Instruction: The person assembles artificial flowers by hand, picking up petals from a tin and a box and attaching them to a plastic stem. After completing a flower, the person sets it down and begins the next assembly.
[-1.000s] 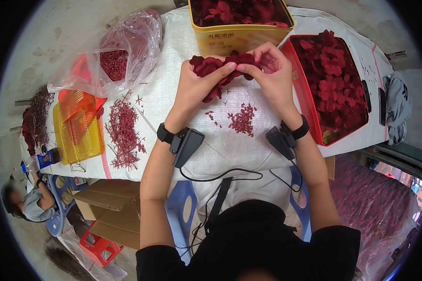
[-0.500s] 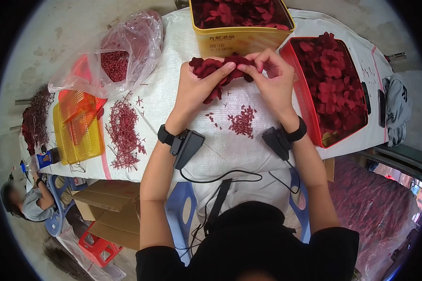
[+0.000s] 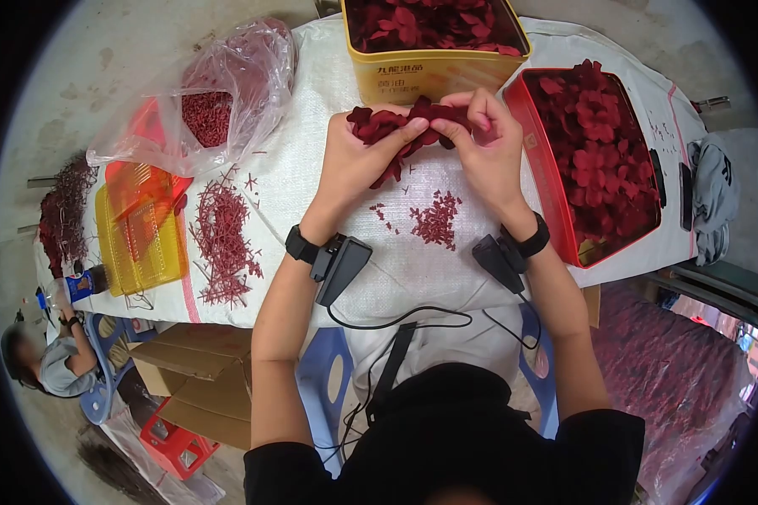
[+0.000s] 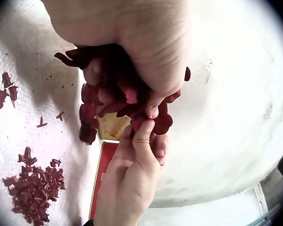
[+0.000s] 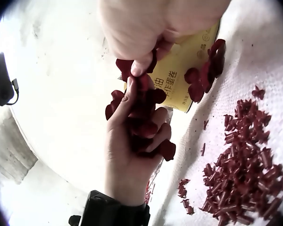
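In the head view, my left hand [image 3: 349, 160] holds a bunch of dark red fabric flower petals [image 3: 372, 126] against its palm, the thumb lying over them. The right hand [image 3: 490, 156] meets it thumb to thumb and pinches a petal piece at the bunch's right end. Seen from the left wrist, the right thumb and fingers grip a petal [image 4: 163, 123] close under the left thumb tip. The right wrist view shows the left fingers curled round several layered petals [image 5: 144, 127]. Below the hands lies a pile of small dark red bits [image 3: 435, 219].
A yellow tin [image 3: 438, 74] of petals stands beyond the hands, and a red tin [image 3: 541, 156] of flowers stands at right. To the left are a pile of thin red stems [image 3: 223, 240], a clear plastic bag [image 3: 265, 76] and a yellow basket [image 3: 135, 261]. Another person [image 3: 67, 370] sits far left.
The right hand has lowered slightly and its raised fingers have curled in closer. My left hand keeps hold of the petals and has shifted slightly right.
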Demonstrator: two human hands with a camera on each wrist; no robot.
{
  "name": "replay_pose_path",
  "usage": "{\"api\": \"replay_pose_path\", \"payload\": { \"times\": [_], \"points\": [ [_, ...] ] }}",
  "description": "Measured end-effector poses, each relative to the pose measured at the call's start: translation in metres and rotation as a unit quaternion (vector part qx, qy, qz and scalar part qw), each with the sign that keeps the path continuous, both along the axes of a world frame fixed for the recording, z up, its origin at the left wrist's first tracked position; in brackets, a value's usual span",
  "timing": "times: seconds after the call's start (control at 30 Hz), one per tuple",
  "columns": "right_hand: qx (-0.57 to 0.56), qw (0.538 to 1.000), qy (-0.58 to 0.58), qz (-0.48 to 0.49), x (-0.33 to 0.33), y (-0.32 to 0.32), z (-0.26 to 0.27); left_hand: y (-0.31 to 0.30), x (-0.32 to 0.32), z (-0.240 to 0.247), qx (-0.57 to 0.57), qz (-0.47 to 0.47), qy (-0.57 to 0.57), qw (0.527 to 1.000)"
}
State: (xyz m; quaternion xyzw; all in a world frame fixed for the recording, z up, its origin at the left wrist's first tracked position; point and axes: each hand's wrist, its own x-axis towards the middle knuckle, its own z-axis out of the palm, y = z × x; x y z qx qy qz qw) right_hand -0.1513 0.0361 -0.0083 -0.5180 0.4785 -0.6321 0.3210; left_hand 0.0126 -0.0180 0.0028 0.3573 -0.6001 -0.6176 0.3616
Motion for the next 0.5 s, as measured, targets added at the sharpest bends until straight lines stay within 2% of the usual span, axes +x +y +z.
{"api": "replay_pose_path", "payload": {
  "times": [0.17,0.27,0.33,0.43,0.5],
  "points": [
    [0.01,0.997,-0.059,0.042,0.0,0.0,0.0,-0.001,0.003,0.004,0.073,-0.026,-0.002,0.997],
    [0.019,0.99,-0.108,0.085,-0.003,-0.004,-0.002,-0.003,0.002,0.0,0.078,-0.016,0.048,0.996],
    [0.029,0.983,-0.145,0.11,-0.008,-0.007,-0.001,-0.002,0.002,-0.001,0.085,-0.008,0.025,0.996],
    [0.121,0.982,-0.141,0.042,-0.018,-0.009,-0.007,-0.003,0.002,-0.001,0.078,0.002,0.003,0.997],
    [0.126,0.991,0.039,-0.033,-0.018,-0.007,-0.006,-0.004,0.001,-0.003,0.074,0.002,-0.004,0.997]
  ]
}}
